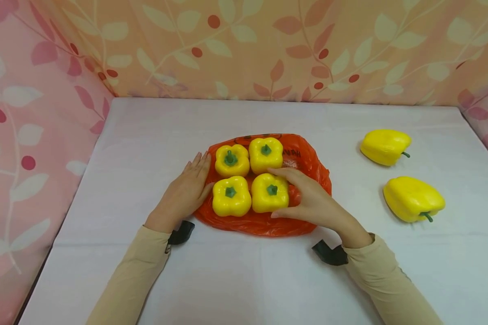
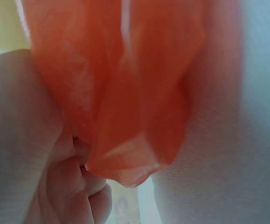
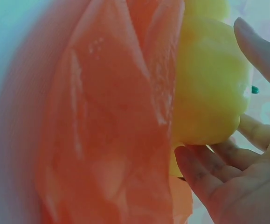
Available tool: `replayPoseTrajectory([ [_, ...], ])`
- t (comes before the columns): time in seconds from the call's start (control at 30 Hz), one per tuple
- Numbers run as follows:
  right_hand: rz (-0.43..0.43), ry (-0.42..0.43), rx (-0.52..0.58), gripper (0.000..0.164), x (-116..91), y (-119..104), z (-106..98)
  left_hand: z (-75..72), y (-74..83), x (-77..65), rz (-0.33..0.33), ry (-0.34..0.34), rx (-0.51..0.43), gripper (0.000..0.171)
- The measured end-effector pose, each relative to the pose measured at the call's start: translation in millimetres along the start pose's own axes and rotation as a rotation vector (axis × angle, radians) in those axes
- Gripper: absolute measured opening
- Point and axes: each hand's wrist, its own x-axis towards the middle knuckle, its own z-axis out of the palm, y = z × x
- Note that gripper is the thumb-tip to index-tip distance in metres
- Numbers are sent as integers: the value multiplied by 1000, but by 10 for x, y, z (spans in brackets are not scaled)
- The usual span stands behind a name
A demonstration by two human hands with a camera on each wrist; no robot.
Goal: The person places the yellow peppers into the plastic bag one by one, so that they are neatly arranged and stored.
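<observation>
One near-row pepper (image 1: pixel 265 199) lies left of your right hand (image 1: pixel 314 198), inside its spread grip — contact unclear; left hand (image 1: pixel 182 192), straight-fingered, farther.

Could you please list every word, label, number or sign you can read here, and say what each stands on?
Dark lettering on the red plastic bag: partly covered, too blurred to quote.
Dark print at the bag's far edge: incomplete, unreadable.
I can read no text elsewhere.

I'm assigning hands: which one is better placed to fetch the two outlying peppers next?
Right, likely: the right hand is nearer both outlying peppers, to the right of the red bag. The left hand rests along the bag's left edge.
</observation>
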Motion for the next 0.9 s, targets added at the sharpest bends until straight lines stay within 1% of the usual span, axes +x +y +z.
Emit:
replayPoseTrajectory([
  [0.23,14,21,-4,78,-31,51,-6,-8,10,3,-3,-5,1,69],
  [0.4,-6,37,27,75,-9,71,31,-9,9,-1,-8,-13,0,70],
  [0.5,-19,44,27,75,2,68,49,-9,7,-3,-8,-18,-2,70],
  [0.9,-9,30,30,76,24,48,53,-17,7,-4,-1,-9,-3,69],
])
